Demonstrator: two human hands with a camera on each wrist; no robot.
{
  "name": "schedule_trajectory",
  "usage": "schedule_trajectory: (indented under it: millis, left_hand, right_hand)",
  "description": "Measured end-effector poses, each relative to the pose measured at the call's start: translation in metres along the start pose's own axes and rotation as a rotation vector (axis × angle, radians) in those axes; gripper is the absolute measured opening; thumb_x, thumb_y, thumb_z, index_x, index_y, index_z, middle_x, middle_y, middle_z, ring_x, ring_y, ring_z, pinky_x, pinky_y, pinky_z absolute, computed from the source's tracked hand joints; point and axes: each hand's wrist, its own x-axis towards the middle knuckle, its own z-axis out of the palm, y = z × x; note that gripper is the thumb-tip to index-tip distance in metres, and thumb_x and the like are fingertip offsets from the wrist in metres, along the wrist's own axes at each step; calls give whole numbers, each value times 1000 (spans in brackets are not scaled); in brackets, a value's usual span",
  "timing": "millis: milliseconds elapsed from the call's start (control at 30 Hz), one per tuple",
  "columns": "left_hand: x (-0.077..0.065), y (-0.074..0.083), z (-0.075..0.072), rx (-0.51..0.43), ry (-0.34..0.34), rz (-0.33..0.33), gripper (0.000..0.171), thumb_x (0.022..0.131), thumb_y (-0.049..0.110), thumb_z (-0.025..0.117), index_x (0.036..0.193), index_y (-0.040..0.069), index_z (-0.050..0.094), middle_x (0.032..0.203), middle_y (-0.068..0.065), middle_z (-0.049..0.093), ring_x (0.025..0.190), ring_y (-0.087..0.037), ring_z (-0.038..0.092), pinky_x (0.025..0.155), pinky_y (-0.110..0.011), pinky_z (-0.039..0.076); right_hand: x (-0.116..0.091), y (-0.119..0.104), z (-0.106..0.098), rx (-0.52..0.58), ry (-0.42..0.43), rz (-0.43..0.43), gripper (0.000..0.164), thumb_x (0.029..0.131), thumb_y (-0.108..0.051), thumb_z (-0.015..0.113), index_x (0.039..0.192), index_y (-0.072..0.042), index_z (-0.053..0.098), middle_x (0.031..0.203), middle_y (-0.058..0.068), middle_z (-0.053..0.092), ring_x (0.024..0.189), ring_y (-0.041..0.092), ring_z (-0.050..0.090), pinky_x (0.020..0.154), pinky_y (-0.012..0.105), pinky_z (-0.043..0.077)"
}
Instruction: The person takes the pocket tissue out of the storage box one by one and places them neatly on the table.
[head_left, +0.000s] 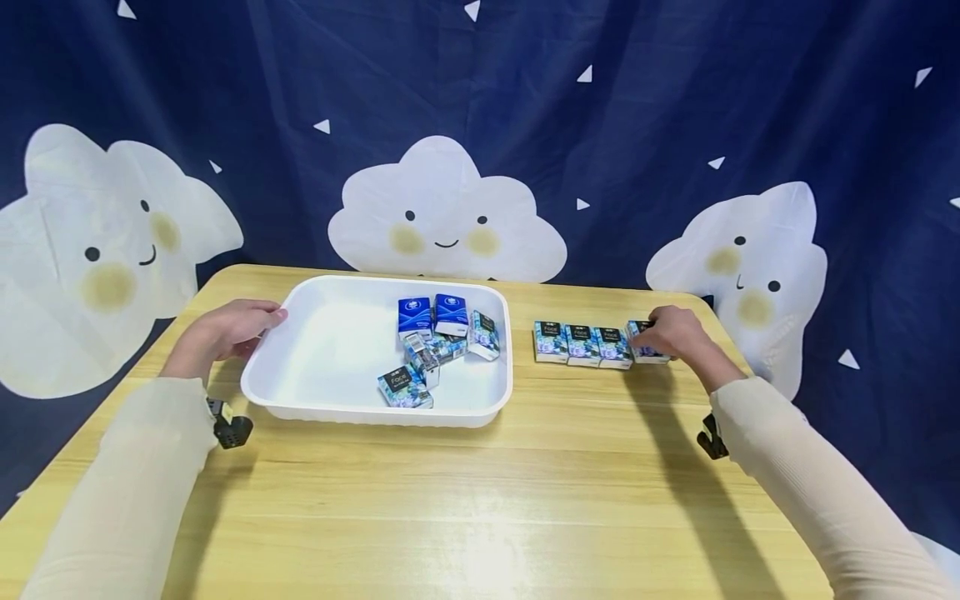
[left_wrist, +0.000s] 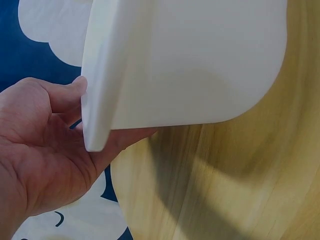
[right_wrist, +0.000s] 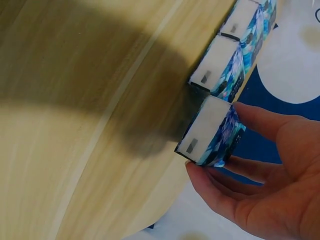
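My left hand (head_left: 242,327) grips the left end of a white plastic tray (head_left: 315,410). In the left wrist view the thumb lies on the rim (left_wrist: 97,100) and the fingers reach beneath. At the right, my right hand (head_left: 675,333) pinches a small floral tissue pack (right_wrist: 207,130) between thumb and fingers. This pack is at the right end of a row, beside three similar packs (head_left: 582,345), with a slight gap between. Inside the tray's right half lie two blue tissue packs (head_left: 451,315) and several floral packs (head_left: 405,388), some tilted or overlapping.
The tray stands on a light wooden table (head_left: 450,500), whose rounded far right corner is close to my right hand. Behind the table hangs a dark blue curtain (head_left: 420,75) with white clouds and triangles.
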Motion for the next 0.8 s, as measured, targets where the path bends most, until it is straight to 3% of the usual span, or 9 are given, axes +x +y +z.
schedule_trajectory:
  millis: [500, 800]
  left_hand:
    - [3, 1, -2, 0, -4, -14, 63, 112, 35, 29, 160, -2, 12, 147, -27, 36, 115, -33, 50, 82, -31, 51]
    - [3, -1, -1, 7, 0, -21, 63, 112, 35, 30, 160, -2, 13, 144, -26, 39, 110, -31, 52, 80, -32, 51]
  right_hand:
    - [2, 0, 4, 0, -43, 37, 79, 95, -34, 67, 147, 16, 36, 144, 39, 42, 105, 43, 64, 74, 44, 59]
    - [5, 2, 9, -32, -30, 21, 75, 94, -34, 68, 143, 16, 42, 141, 38, 47, 116, 49, 56, 69, 41, 59]
